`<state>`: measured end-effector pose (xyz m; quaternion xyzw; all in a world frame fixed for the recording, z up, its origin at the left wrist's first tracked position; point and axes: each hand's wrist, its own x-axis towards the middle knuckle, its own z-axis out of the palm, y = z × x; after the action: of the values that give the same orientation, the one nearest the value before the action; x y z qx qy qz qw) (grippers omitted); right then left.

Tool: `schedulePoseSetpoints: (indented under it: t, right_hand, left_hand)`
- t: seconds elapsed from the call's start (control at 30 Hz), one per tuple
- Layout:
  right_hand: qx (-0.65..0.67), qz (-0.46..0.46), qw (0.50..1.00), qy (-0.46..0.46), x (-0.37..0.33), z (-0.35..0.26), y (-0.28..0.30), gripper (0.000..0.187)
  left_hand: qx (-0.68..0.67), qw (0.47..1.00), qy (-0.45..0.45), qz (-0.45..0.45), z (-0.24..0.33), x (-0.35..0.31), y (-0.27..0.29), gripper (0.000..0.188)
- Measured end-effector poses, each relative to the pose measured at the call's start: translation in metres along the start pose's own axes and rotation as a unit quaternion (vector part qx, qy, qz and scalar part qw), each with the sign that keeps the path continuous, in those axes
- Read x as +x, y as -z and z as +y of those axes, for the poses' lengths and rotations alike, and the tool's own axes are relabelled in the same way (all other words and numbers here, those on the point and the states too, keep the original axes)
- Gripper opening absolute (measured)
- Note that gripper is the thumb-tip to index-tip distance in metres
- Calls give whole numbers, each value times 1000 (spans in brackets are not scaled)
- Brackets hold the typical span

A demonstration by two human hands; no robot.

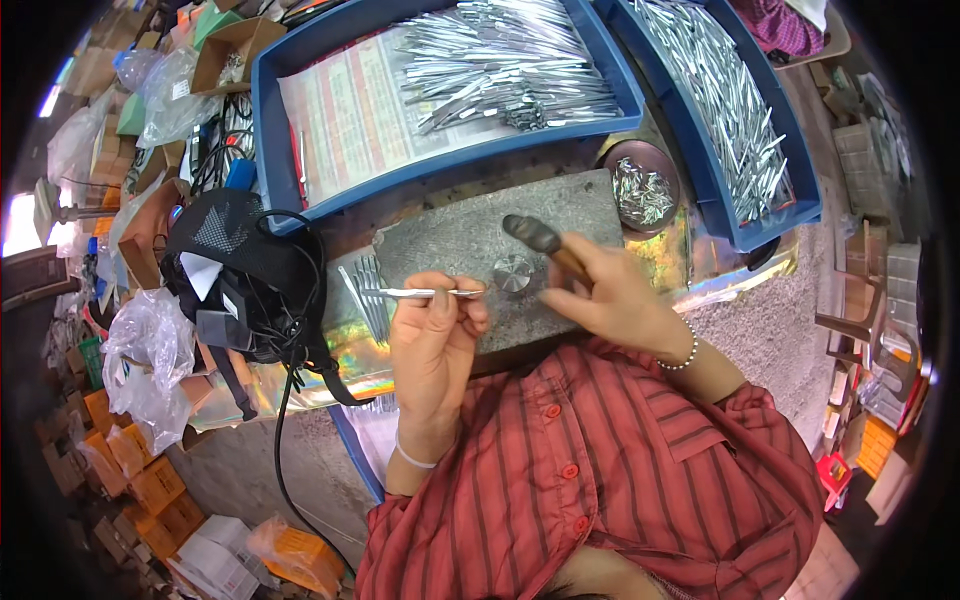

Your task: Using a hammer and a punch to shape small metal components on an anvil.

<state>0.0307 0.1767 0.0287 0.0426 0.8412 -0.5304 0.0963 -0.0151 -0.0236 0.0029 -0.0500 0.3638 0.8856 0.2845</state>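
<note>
Metal rod, pinched in the left hand, is held over the left part of the grey block; the right hand wraps a hammer, its head clear of the rod. This piece seems mid-work. Several loose rods lie at the block's left end. Farther off, two blue trays hold large heaps; which are finished, I cannot tell.

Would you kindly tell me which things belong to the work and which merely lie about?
Apparently in the work:
metal rod in the left hand
hammer in the right hand
grey block
metal disc
blue tray of rods

Seemingly just lying about:
black bag
plastic bag
orange boxes
</note>
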Motion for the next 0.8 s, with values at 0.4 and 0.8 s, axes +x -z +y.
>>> schedulePoseSetpoints:
  t: [0.4,0.8]
  right_hand:
    - [-5,43,996,77,10,15,-3,35]
    - [177,47,982,-37,-9,31,3,25]
  left_hand:
    - [329,942,-69,-2,-7,9,-7,8]
    - [522,841,-139,-43,-11,13,-8,7]
